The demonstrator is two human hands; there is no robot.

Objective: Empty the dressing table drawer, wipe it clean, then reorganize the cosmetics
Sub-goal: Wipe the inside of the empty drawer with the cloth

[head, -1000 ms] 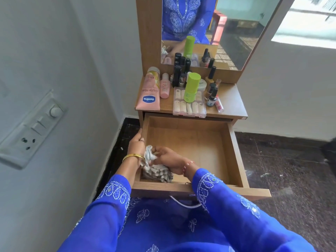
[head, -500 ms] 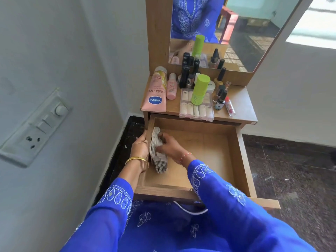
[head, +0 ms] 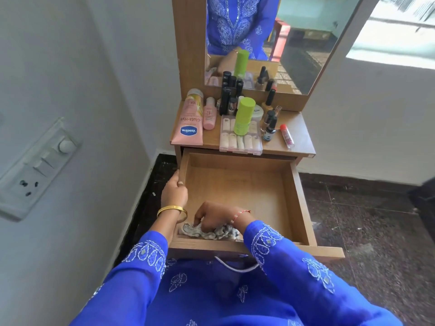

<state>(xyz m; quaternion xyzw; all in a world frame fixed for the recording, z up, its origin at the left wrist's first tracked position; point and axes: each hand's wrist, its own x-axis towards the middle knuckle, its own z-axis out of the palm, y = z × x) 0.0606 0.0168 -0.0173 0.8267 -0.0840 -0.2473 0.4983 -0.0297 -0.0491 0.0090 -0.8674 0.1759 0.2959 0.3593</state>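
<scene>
The wooden drawer (head: pixel 299 196) is pulled out and holds only a crumpled grey-white cloth (head: pixel 209 231) in its near left corner. My right hand (head: pixel 215 216) grips the cloth and presses it onto the drawer floor. My left hand (head: pixel 174 192) holds the drawer's left wall, thumb on the rim. The cosmetics stand on the table top (head: pixel 299 128): a pink Vaseline tube (head: pixel 189 123), a small pink bottle (head: pixel 209 114), a green bottle (head: pixel 243 116), a clear nail box (head: pixel 240 140), black bottles (head: pixel 226 100), a dropper bottle (head: pixel 269 129), a red-capped tube (head: pixel 287 136).
A mirror (head: pixel 282 43) rises behind the table top. A white wall with a switch panel (head: pixel 40 165) is close on the left. Dark stone floor (head: pixel 367 220) lies to the right. A metal handle (head: pixel 235 267) hangs on the drawer front.
My right hand has drawn the cloth from the drawer's left wall back to the near left corner. My left hand has shifted forward along the left wall.
</scene>
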